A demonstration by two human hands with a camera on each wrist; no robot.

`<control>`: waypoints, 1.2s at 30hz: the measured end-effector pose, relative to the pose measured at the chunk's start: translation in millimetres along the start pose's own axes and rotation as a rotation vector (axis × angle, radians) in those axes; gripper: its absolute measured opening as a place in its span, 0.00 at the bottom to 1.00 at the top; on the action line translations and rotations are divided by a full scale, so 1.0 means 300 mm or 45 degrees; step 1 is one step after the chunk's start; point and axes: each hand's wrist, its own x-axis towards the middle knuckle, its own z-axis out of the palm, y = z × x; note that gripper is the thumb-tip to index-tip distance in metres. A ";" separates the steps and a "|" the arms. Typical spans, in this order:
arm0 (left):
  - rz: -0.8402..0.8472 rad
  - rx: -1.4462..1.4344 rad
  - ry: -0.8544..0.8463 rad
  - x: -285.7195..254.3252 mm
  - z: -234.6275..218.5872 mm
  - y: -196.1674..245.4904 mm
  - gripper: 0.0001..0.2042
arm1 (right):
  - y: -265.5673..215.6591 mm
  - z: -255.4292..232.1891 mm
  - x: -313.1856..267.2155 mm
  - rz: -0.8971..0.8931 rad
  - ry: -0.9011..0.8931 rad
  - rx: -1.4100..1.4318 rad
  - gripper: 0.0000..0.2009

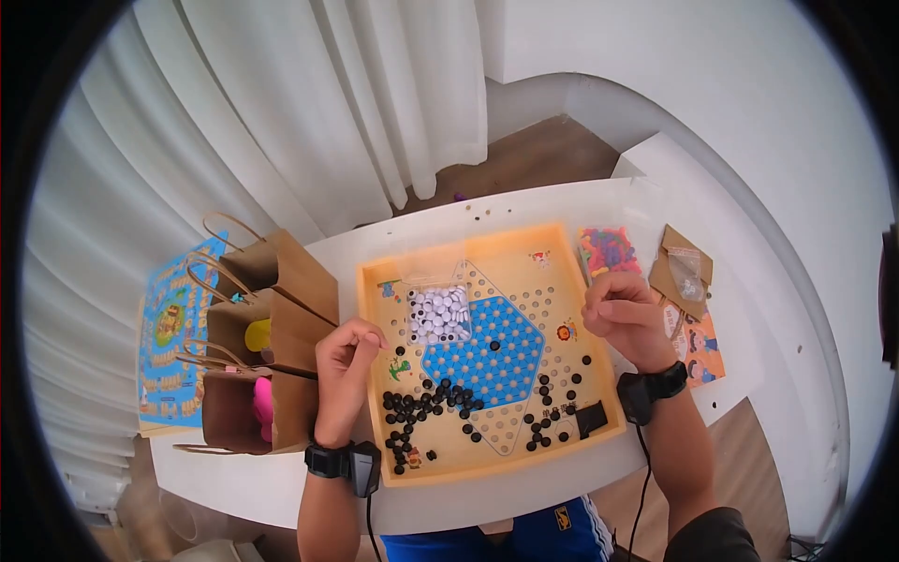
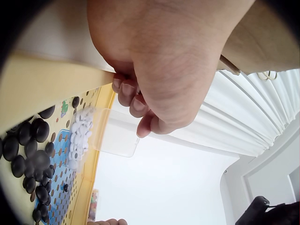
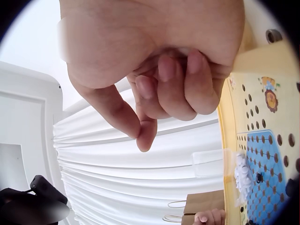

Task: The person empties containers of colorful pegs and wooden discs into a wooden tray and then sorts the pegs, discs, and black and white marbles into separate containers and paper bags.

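A shallow wooden game tray (image 1: 513, 258) lies on the white table, with a blue hexagon (image 1: 506, 323) of holes printed in its middle. Inside it, an open clear box holds white pieces (image 1: 438, 314). Black pieces (image 1: 403, 407) are strewn over the near left and near right, and a single one sits on the hexagon. My left hand (image 1: 345, 375) is at the tray's left edge, fingers curled and thumb by the index finger. Over the right edge hovers my right hand (image 3: 173, 89), its fingers curled into the palm and thumb touching index finger. Neither hand shows anything in it.
Brown paper bags (image 1: 304, 272) stand left of the tray, by a blue printed board (image 1: 159, 300). To the right are a box of colourful pieces (image 1: 607, 249), a brown envelope (image 1: 667, 267) and an orange card (image 1: 704, 356). Small bits lie beyond the tray.
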 end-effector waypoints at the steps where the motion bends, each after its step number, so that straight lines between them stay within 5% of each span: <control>1: 0.014 0.000 -0.004 0.000 0.003 0.001 0.09 | 0.000 -0.002 0.000 -0.013 -0.003 -0.006 0.04; 36: -0.022 0.028 0.015 -0.002 -0.002 0.006 0.08 | -0.003 -0.004 -0.007 0.056 0.061 -0.016 0.05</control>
